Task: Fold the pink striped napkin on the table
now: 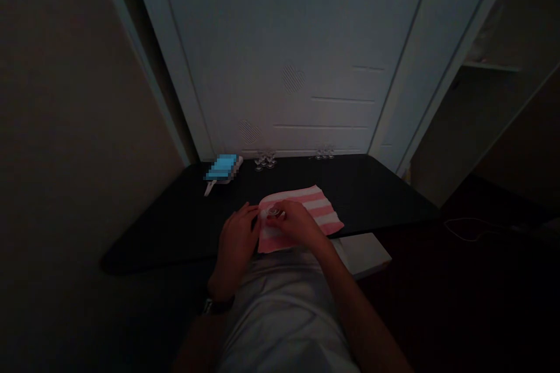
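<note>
The right hand (294, 225) pinches a small round piece (273, 211) between its fingertips, directly over the left part of the pink-striped cloth (321, 210). Just left of that pinch, the left hand (238, 237) lies loosely spread, its fingertips touching the cloth's edge on the black table (371, 186).

In dim light, the left hand (238, 239) lies flat on the black table (385, 192), its fingertips at the edge of a pink-and-white striped cloth (321, 210). The right hand (295, 224) rests on the cloth, pinching a small round thing (274, 212). Beyond the hands stand small glasses (265, 159); far left of them lies a blue object (223, 167).
</note>
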`<move>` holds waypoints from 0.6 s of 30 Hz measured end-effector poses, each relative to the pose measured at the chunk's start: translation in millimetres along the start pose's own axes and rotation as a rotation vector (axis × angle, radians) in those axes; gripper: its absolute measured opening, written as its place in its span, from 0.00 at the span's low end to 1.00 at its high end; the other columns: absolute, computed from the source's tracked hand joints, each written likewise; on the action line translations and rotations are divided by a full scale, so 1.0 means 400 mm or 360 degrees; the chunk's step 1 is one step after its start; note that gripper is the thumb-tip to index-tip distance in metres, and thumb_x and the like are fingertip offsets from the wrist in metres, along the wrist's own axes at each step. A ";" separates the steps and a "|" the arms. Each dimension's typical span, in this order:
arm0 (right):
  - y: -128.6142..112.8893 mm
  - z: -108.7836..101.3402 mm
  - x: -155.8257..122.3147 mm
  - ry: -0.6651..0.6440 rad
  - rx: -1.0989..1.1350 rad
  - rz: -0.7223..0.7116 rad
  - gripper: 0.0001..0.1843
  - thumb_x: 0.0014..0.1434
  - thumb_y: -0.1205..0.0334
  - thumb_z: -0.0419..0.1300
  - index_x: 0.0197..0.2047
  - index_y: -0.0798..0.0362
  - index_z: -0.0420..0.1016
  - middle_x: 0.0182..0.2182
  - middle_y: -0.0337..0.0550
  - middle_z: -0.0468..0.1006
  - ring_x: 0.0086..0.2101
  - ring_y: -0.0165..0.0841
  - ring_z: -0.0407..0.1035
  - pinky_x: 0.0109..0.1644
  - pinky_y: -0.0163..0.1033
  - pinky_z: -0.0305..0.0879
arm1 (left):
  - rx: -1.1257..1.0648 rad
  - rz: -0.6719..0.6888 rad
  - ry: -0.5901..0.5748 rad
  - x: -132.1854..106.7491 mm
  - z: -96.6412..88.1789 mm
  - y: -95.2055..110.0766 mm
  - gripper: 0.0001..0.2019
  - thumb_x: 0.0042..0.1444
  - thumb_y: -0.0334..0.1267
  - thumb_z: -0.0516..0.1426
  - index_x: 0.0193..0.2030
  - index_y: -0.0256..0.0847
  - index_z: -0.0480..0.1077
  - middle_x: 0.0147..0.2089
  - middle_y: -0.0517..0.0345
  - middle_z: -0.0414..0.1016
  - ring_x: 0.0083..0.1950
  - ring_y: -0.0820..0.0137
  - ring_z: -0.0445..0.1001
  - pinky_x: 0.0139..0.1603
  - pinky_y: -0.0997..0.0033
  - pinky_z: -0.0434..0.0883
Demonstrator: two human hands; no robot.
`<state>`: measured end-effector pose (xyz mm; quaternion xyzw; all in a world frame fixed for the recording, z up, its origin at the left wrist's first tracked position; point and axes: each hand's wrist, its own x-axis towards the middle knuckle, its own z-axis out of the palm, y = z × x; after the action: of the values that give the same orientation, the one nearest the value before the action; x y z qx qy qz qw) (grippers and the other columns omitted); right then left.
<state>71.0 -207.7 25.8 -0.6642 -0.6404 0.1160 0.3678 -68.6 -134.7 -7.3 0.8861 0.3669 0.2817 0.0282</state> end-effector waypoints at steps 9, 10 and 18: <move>0.007 0.010 -0.004 0.0007 -0.0011 -0.0051 0.07 0.51 0.62 0.60 0.35 0.54 0.75 0.33 0.41 0.76 0.34 0.29 0.67 0.37 0.31 0.58 | -0.0048 0.0075 -0.0244 -0.023 -0.040 0.015 0.15 0.56 0.36 0.49 0.47 0.41 0.71 0.53 0.54 0.71 0.57 0.65 0.65 0.57 0.64 0.62; 0.018 0.000 -0.011 0.0017 -0.0026 -0.0025 0.08 0.51 0.61 0.61 0.35 0.54 0.75 0.32 0.42 0.76 0.34 0.29 0.67 0.37 0.31 0.58 | -0.0023 0.0074 -0.0250 -0.023 -0.039 0.016 0.15 0.56 0.35 0.49 0.47 0.41 0.71 0.53 0.54 0.71 0.58 0.64 0.64 0.58 0.63 0.61; 0.190 -0.184 -0.101 0.0316 -0.0023 0.0419 0.07 0.52 0.66 0.57 0.34 0.56 0.75 0.31 0.45 0.77 0.31 0.31 0.69 0.34 0.34 0.60 | -0.0008 0.0049 -0.0249 -0.029 -0.037 0.019 0.15 0.57 0.36 0.47 0.47 0.40 0.70 0.53 0.54 0.70 0.58 0.65 0.64 0.58 0.63 0.61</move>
<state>168.9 -263.6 16.2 -0.7533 -0.5090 0.0925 0.4061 -78.1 -150.4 1.8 0.9109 0.3492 0.2129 0.0547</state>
